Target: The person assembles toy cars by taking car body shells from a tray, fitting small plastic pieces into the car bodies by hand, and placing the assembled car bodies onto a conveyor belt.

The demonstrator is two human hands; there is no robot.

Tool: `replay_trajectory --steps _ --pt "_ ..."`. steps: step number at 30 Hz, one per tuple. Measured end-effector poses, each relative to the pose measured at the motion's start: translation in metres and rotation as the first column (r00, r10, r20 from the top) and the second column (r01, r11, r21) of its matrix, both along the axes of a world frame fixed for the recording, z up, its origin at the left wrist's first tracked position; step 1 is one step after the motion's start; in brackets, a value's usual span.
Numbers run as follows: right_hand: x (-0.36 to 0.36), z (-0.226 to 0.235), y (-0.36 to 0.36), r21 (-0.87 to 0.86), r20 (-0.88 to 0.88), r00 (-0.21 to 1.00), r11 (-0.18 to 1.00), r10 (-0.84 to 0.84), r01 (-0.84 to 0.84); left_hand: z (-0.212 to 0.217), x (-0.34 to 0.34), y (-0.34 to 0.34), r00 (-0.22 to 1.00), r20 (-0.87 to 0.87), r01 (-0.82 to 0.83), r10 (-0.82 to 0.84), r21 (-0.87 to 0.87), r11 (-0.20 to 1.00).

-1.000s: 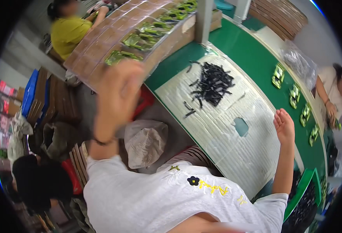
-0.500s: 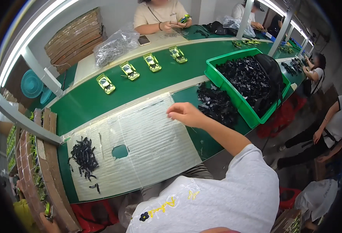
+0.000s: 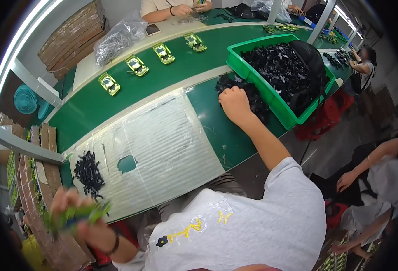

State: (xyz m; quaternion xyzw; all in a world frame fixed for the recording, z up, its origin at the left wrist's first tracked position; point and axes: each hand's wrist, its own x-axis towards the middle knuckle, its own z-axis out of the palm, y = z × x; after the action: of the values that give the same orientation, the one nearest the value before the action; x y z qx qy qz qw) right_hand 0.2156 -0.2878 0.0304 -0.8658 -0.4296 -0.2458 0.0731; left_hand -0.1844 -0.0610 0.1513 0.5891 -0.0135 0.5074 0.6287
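Note:
My left hand [image 3: 95, 231], smeared by motion, grips a bright green toy car body [image 3: 79, 214] at the lower left, beside the bench edge. My right hand [image 3: 235, 105] rests on a loose pile of black plastic parts [image 3: 258, 103] next to a green crate [image 3: 292, 121]. Its fingers are curled down into the pile, so their tips and whatever they pinch are hidden. A smaller heap of slim black parts [image 3: 88, 174] lies on the left part of a pale ribbed mat [image 3: 172, 135] in front of me.
Several green toy car bodies [image 3: 163, 53] stand in a row on the green belt [image 3: 79, 113] beyond the mat. Black parts fill the crate. Stacked cardboard trays [image 3: 50, 180] stand at the left. Across the belt a person [image 3: 156, 11] works near a clear plastic bag [image 3: 120, 40].
My right hand has moved right, from above the mat onto the black pile. My left hand has come up from the lower left edge, carrying the green car body. The view has shifted slightly.

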Motion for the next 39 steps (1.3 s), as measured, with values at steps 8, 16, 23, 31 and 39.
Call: replay_trajectory --steps 8,16,23,31,39 --pt "0.009 0.027 -0.008 0.187 -0.501 0.835 0.971 0.227 -0.152 -0.107 0.164 0.008 0.761 -0.519 0.259 -0.39 -0.308 0.915" --pt "0.005 0.041 -0.011 -0.169 -0.355 0.924 0.962 0.144 -0.215 -0.121 0.177 0.02 0.561 0.305 0.561 -0.769 -0.824 0.082" --pt "-0.012 0.051 0.018 -0.019 -0.556 0.819 0.984 0.139 -0.18 -0.122 0.168 0.018 0.679 0.127 0.451 -0.723 -0.85 0.273" --pt "-0.085 0.061 0.106 0.641 -0.684 0.189 0.704 0.705 -0.305 -0.115 0.165 0.014 0.67 0.161 0.517 -0.725 -0.802 0.299" --pt "-0.109 0.046 0.124 0.607 -0.556 0.335 0.647 0.761 -0.461 -0.113 0.165 0.018 0.653 0.15 0.566 -0.742 -0.748 0.347"
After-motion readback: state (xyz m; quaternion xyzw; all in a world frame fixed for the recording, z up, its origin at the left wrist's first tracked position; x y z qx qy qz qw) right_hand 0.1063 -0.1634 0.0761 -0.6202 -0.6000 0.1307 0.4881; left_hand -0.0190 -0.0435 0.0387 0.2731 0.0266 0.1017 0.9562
